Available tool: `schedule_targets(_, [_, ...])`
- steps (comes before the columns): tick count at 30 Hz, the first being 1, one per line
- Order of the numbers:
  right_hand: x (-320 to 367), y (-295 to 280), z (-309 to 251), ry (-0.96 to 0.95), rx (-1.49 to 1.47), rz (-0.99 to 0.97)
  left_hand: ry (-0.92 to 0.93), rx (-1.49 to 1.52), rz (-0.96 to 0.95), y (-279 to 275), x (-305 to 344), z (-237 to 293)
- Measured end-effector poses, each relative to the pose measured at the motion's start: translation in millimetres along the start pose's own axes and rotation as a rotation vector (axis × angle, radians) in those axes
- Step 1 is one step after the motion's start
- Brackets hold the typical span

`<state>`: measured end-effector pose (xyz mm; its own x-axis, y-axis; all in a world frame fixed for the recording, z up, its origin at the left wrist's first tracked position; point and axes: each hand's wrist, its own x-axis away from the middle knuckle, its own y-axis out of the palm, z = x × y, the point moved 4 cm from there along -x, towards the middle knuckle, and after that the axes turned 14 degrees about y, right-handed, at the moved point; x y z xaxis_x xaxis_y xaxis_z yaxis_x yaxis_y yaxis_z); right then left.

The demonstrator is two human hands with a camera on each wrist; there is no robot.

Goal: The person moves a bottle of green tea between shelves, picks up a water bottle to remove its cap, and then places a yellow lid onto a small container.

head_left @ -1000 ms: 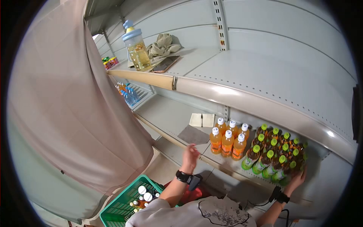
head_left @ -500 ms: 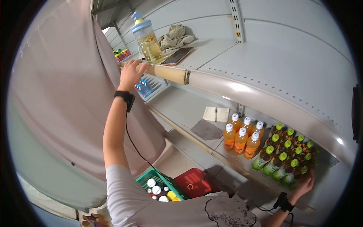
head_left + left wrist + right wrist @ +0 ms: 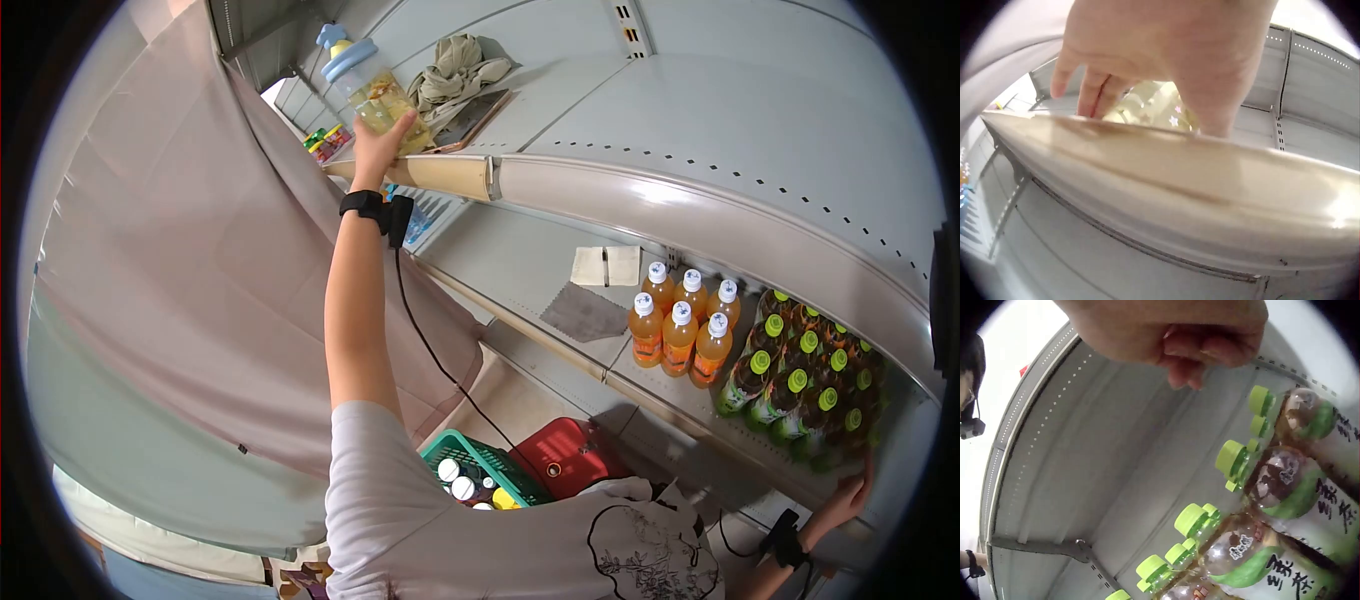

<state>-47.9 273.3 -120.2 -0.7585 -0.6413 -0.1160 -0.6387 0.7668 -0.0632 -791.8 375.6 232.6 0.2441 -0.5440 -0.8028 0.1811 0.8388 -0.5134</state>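
My left hand (image 3: 377, 150) is at the front edge of the upper shelf, gripping the lower part of a clear drink bottle (image 3: 368, 88) with a blue lid and pale yellow liquid. The bottle leans to the left in the head view. From the left wrist, the fingers and thumb stand on either side of the bottle (image 3: 1159, 105), partly behind the shelf edge. My right hand (image 3: 845, 500) hangs beside the green-capped tea bottles (image 3: 797, 380) on the lower shelf, its fingers (image 3: 1216, 349) loosely curled around nothing.
Orange drink bottles (image 3: 680, 335) stand left of the tea. A phone (image 3: 475, 122) and crumpled cloth (image 3: 455, 75) lie on the upper shelf (image 3: 700, 110). Below are a notebook (image 3: 590, 265), a grey cloth (image 3: 585, 312), a green basket (image 3: 525, 482) of bottles and a red container (image 3: 575, 460). A curtain (image 3: 200, 260) hangs left.
My left hand has risen from over the lower shelf to the upper shelf and taken hold of the drink bottle, which leans more. The right hand stays by the tea bottles. The head view has shifted.
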Motion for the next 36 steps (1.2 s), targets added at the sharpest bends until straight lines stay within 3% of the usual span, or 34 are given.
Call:
schedule_targets(3, [2, -5, 9, 0.000, 0.018, -0.011, -0.014, -0.052, 0.136, 9, -6, -20])
schedule_targets(6, [4, 0, 15, 0.027, -0.015, -0.018, -0.057, 0.208, 0.216, 24, -22, -59])
schedule_targets(9, [8, 14, 14, 0.066, -0.150, -0.034, -0.095, 0.380, 0.148, 19, -11, -30])
schedule_targets(11, [7, 20, 9, 0.044, -0.088, -0.116, -0.085, 0.447, 0.185, 18, -13, -37])
schedule_targets(13, [16, 30, -14, 0.033, -0.097, -0.071, -0.072, 0.666, 0.278, 17, -3, -19])
schedule_targets(15, [16, 30, -16, 0.064, -0.133, -0.088, 0.042, 0.680, 0.295, 12, -1, -10])
schedule_targets(19, [21, 26, -27, 0.047, -0.028, -0.100, 0.144, 0.455, 0.652, -18, -11, -43])
schedule_targets(21, [23, 24, -25, 0.043, -0.020, -0.114, 0.180, 0.662, 0.562, -30, 24, 28])
schedule_targets(22, [27, 24, -30, 0.064, -0.013, -0.095, 0.162, 0.458, 0.522, -41, 37, 48])
schedule_targets(23, [31, 25, -35, 0.080, -0.006, -0.082, 0.294, 0.315, 0.670, -45, 55, 72])
schedule_targets(25, [33, 24, -30, 0.100, -0.026, -0.139, 0.281, 0.428, 0.581, -49, 91, 115])
schedule_targets(27, [34, 29, -29, 0.135, -0.039, -0.205, 0.390, 0.138, 0.314, -62, 120, 95])
schedule_targets(29, [35, 34, -32, 0.153, -0.024, -0.261, 0.054, 0.655, 0.286, -54, 174, 109])
schedule_targets(33, [42, 61, -45, 0.162, 0.013, -0.544, -0.253, 0.721, 0.236, -36, 300, 108])
schedule_targets(34, [48, 70, -50, 0.166, 0.032, -0.633, -0.412, 0.664, 0.245, -24, 333, 114])
schedule_targets(36, [62, 85, -68, 0.167, 0.100, -0.804, -0.369, 0.409, -0.057, -1, 388, 129])
